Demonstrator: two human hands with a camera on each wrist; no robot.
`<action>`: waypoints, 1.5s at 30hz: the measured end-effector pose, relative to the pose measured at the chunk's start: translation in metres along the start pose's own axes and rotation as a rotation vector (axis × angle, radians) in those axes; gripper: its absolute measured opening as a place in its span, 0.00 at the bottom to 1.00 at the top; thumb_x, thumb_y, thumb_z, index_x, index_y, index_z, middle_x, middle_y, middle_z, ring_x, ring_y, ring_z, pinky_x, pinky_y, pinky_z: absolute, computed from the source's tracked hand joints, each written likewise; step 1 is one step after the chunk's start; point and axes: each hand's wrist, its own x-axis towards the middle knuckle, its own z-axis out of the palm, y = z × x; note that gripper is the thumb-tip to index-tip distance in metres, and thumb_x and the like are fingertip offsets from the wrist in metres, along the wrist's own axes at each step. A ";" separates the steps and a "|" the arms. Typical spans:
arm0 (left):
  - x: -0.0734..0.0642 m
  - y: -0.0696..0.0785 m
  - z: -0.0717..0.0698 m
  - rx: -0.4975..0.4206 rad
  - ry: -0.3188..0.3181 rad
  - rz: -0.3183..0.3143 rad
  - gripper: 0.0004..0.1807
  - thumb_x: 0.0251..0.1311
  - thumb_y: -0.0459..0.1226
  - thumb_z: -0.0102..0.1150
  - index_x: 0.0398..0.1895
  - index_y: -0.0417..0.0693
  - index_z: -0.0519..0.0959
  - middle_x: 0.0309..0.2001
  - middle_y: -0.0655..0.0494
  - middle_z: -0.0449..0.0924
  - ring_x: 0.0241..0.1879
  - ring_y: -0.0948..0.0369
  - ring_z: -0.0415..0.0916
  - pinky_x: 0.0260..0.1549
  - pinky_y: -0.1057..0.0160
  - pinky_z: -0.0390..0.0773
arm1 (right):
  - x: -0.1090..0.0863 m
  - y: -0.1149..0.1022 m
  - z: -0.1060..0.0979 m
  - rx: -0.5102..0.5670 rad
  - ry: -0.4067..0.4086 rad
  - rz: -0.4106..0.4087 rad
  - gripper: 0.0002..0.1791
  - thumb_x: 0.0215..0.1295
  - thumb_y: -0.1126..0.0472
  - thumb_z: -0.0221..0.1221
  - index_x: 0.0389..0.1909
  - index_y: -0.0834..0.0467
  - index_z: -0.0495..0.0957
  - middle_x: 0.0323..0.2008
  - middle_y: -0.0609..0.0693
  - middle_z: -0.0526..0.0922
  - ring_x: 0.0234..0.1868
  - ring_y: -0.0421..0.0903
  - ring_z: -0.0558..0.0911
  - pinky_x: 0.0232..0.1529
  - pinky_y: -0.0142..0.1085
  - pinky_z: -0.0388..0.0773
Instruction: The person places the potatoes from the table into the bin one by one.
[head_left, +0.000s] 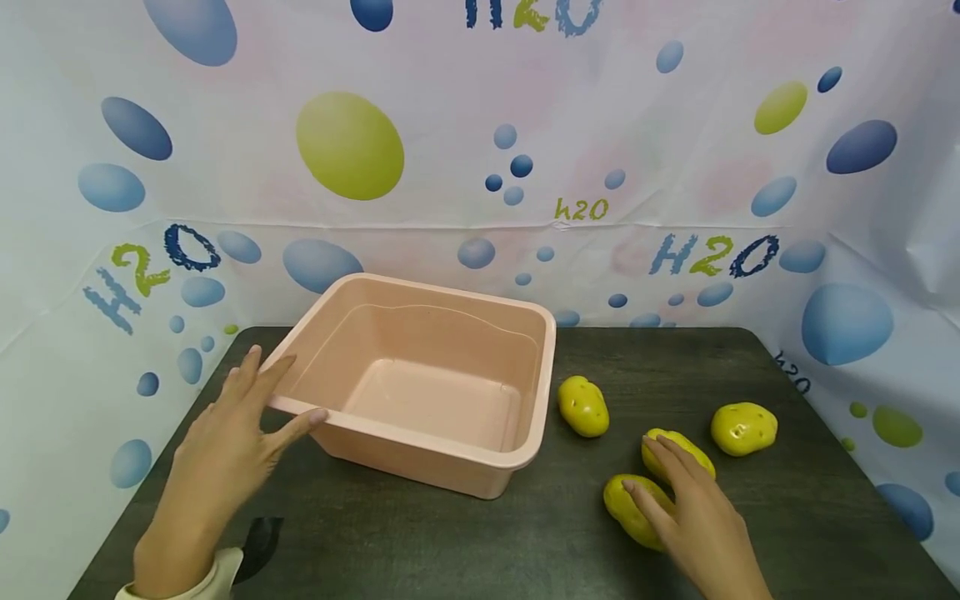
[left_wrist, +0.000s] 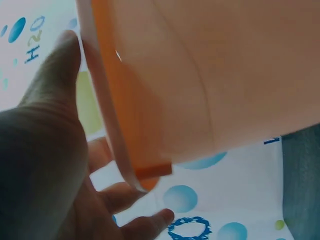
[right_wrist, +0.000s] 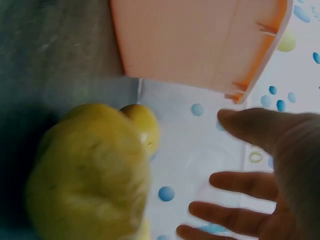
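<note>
A pink plastic basin (head_left: 442,392) stands at the table's left and middle, with nothing inside. At its front left corner is my left hand (head_left: 225,442), thumb along the front rim and the other fingers spread by the left rim; the left wrist view shows this hand (left_wrist: 85,185) close along the rim. Over at the right, my right hand (head_left: 705,517) hovers with loosely spread fingers above two yellow potatoes, a nearer potato (head_left: 630,508) and a farther potato (head_left: 693,454) partly hidden by the fingers. In the right wrist view, a gap separates the fingers from the near potato (right_wrist: 90,175).
Another yellow potato (head_left: 583,407) lies just right of the basin, and one more potato (head_left: 744,429) sits farther right. A black strap (head_left: 258,546) shows by the left sleeve. Behind the dark table (head_left: 420,542) hangs a white sheet (head_left: 450,108) with coloured dots.
</note>
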 end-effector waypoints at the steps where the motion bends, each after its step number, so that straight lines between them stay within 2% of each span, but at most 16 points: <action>1: 0.000 -0.002 0.001 -0.005 0.001 -0.005 0.52 0.66 0.68 0.56 0.85 0.54 0.52 0.84 0.34 0.36 0.73 0.20 0.51 0.56 0.16 0.58 | -0.001 0.002 0.003 0.002 0.014 -0.016 0.42 0.73 0.38 0.61 0.78 0.60 0.64 0.76 0.69 0.64 0.73 0.72 0.67 0.60 0.72 0.70; 4: 0.001 -0.009 0.002 -0.034 -0.001 -0.016 0.53 0.65 0.68 0.58 0.86 0.57 0.49 0.85 0.37 0.34 0.71 0.19 0.55 0.53 0.15 0.60 | -0.007 0.007 0.011 0.026 0.085 -0.112 0.40 0.71 0.43 0.66 0.76 0.58 0.67 0.75 0.67 0.68 0.70 0.71 0.71 0.58 0.71 0.73; 8: 0.002 -0.015 0.005 -0.114 0.001 -0.003 0.54 0.65 0.64 0.62 0.86 0.59 0.47 0.86 0.41 0.31 0.74 0.21 0.52 0.53 0.13 0.57 | -0.013 0.014 0.022 0.085 0.176 -0.255 0.38 0.66 0.49 0.71 0.74 0.56 0.71 0.72 0.61 0.72 0.67 0.67 0.76 0.57 0.68 0.75; 15: 0.004 -0.020 0.011 -0.181 0.098 0.067 0.51 0.63 0.58 0.69 0.84 0.58 0.55 0.86 0.44 0.39 0.77 0.27 0.52 0.54 0.14 0.56 | -0.012 0.022 0.032 0.182 0.226 -0.358 0.39 0.59 0.55 0.76 0.72 0.52 0.73 0.71 0.56 0.75 0.67 0.63 0.76 0.57 0.68 0.76; 20: 0.010 -0.026 0.016 -0.245 0.145 0.133 0.50 0.60 0.52 0.74 0.82 0.58 0.60 0.86 0.45 0.45 0.78 0.29 0.52 0.57 0.16 0.57 | -0.011 0.027 0.038 0.206 0.230 -0.391 0.42 0.55 0.56 0.78 0.72 0.52 0.73 0.71 0.56 0.75 0.65 0.61 0.77 0.56 0.68 0.76; 25: 0.014 -0.030 0.025 -0.394 0.222 0.223 0.47 0.53 0.41 0.80 0.78 0.57 0.68 0.84 0.47 0.53 0.79 0.32 0.52 0.63 0.18 0.55 | -0.007 0.033 0.045 0.199 0.219 -0.401 0.42 0.54 0.55 0.79 0.71 0.52 0.74 0.71 0.55 0.74 0.65 0.62 0.78 0.55 0.67 0.78; 28: 0.017 -0.033 0.032 -0.486 0.268 0.268 0.46 0.49 0.35 0.81 0.75 0.55 0.72 0.82 0.48 0.58 0.81 0.43 0.54 0.66 0.21 0.54 | -0.004 0.037 0.050 0.167 0.243 -0.422 0.43 0.50 0.55 0.81 0.70 0.52 0.75 0.70 0.54 0.75 0.65 0.56 0.78 0.54 0.63 0.80; 30: 0.020 -0.034 0.037 -0.531 0.291 0.287 0.46 0.47 0.32 0.80 0.74 0.54 0.73 0.81 0.49 0.60 0.81 0.56 0.54 0.68 0.22 0.54 | -0.003 0.040 0.053 0.146 0.270 -0.434 0.45 0.47 0.55 0.82 0.69 0.52 0.76 0.69 0.52 0.77 0.66 0.44 0.76 0.53 0.60 0.81; 33: 0.022 -0.036 0.041 -0.568 0.309 0.299 0.44 0.47 0.32 0.80 0.72 0.53 0.74 0.81 0.52 0.61 0.78 0.71 0.54 0.69 0.23 0.53 | -0.002 0.042 0.056 0.136 0.296 -0.441 0.46 0.45 0.55 0.83 0.69 0.51 0.76 0.68 0.50 0.78 0.67 0.28 0.69 0.53 0.56 0.81; 35: 0.022 -0.037 0.042 -0.590 0.315 0.301 0.44 0.46 0.31 0.79 0.72 0.53 0.75 0.80 0.52 0.62 0.76 0.75 0.54 0.70 0.24 0.53 | -0.001 0.043 0.058 0.147 0.292 -0.437 0.46 0.46 0.55 0.83 0.69 0.51 0.76 0.68 0.50 0.78 0.67 0.21 0.64 0.53 0.56 0.81; 43: 0.022 -0.038 0.046 -0.608 0.306 0.304 0.43 0.48 0.28 0.77 0.72 0.50 0.75 0.80 0.51 0.61 0.74 0.78 0.53 0.70 0.25 0.52 | 0.000 0.049 0.062 0.161 0.261 -0.416 0.46 0.46 0.54 0.83 0.70 0.51 0.76 0.68 0.51 0.78 0.67 0.19 0.62 0.54 0.59 0.80; 44: 0.023 -0.039 0.046 -0.607 0.303 0.303 0.43 0.48 0.28 0.77 0.72 0.50 0.75 0.80 0.52 0.60 0.74 0.78 0.53 0.71 0.27 0.53 | 0.000 0.050 0.062 0.164 0.261 -0.414 0.47 0.45 0.54 0.83 0.70 0.51 0.76 0.69 0.51 0.78 0.67 0.18 0.61 0.54 0.60 0.80; 45: 0.023 -0.039 0.047 -0.603 0.301 0.303 0.43 0.49 0.28 0.77 0.72 0.51 0.74 0.81 0.53 0.60 0.74 0.78 0.53 0.74 0.34 0.55 | 0.000 0.051 0.062 0.168 0.258 -0.409 0.47 0.45 0.54 0.83 0.70 0.51 0.76 0.69 0.51 0.78 0.67 0.18 0.61 0.54 0.60 0.79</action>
